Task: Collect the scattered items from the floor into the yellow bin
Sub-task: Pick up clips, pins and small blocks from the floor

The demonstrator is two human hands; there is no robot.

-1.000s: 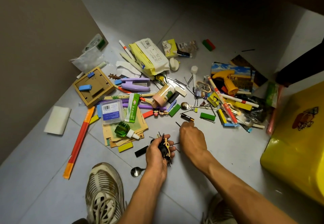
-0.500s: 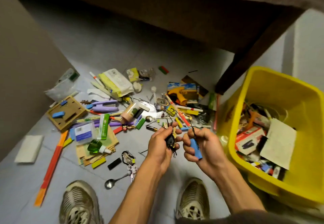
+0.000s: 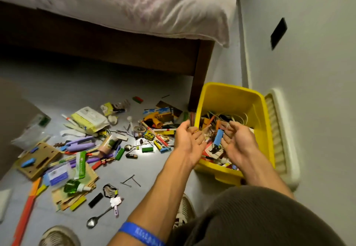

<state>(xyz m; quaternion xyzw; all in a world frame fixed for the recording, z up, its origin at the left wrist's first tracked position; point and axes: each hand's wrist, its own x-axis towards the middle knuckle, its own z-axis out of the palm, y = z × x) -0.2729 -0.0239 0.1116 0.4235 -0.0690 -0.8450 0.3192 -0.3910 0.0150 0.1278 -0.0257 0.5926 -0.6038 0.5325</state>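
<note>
The yellow bin (image 3: 231, 89) stands on the floor by the wall, partly filled with small items. Both my hands are over its near left part. My left hand (image 3: 189, 140) is above the bin's left rim, fingers relaxed and spread, holding nothing. My right hand (image 3: 238, 140) is above the contents with fingers loosely curled. A blue piece (image 3: 218, 139) and small black clips (image 3: 214, 148) hang loose between the two hands, over the bin. Scattered items cover the floor to the left: a battery (image 3: 131, 156), a spoon (image 3: 96, 219), hairpins (image 3: 131, 180), a purple stapler (image 3: 81, 143).
A bed (image 3: 115, 5) overhangs at the back; its dark wooden leg (image 3: 199, 84) touches the bin's far left corner. A white ribbed lid (image 3: 285, 140) leans on the wall behind the bin. My shoes (image 3: 185, 211) are near the bin. An orange ruler (image 3: 25, 213) lies far left.
Both hands moved right from the floor pile to above the bin. The left hand let go of its black clips and the right hand released the blue piece.
</note>
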